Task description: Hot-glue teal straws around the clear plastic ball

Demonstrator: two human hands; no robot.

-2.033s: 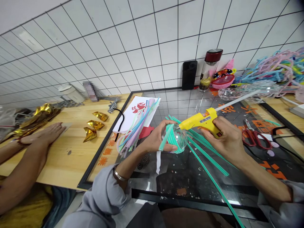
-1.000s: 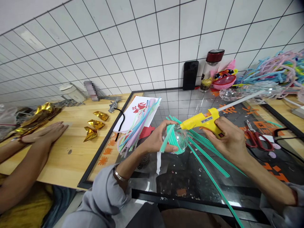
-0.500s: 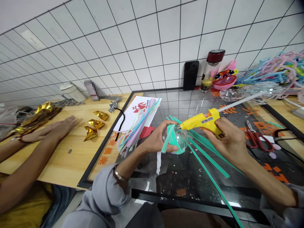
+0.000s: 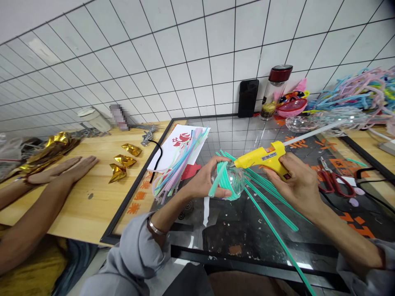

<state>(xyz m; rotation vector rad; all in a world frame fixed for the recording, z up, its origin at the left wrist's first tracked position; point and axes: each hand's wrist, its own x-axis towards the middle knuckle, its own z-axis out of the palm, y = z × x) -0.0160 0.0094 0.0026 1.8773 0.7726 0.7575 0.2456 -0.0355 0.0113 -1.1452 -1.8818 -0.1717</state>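
My left hand (image 4: 205, 181) is wrapped round a clear faceted ball (image 4: 237, 177), which has green strips (image 4: 221, 176) wound over its left side. One strip end sticks out toward me. In my right hand (image 4: 298, 181) is a yellow glue gun (image 4: 262, 159) with a long white glue stick in its back. Its nozzle meets the top of the ball beside the green strips; whether glue is coming out is too small to tell. Several long green strips (image 4: 271, 201) lie on the dark glass tabletop behind and to the right of the ball.
Pastel strips (image 4: 182, 164) lie on a white sheet (image 4: 166, 154) to the left. Red scissors (image 4: 338, 185) lie at right. A phone (image 4: 247, 98) and a glass bottle (image 4: 275, 92) stand by the wall. Another person's hands (image 4: 72, 168) rest left, near gold foil pieces (image 4: 123, 160).
My hands, the ball and the glue gun stay almost still. At left, the other person's hands have shifted slightly and their fingers lie further apart.
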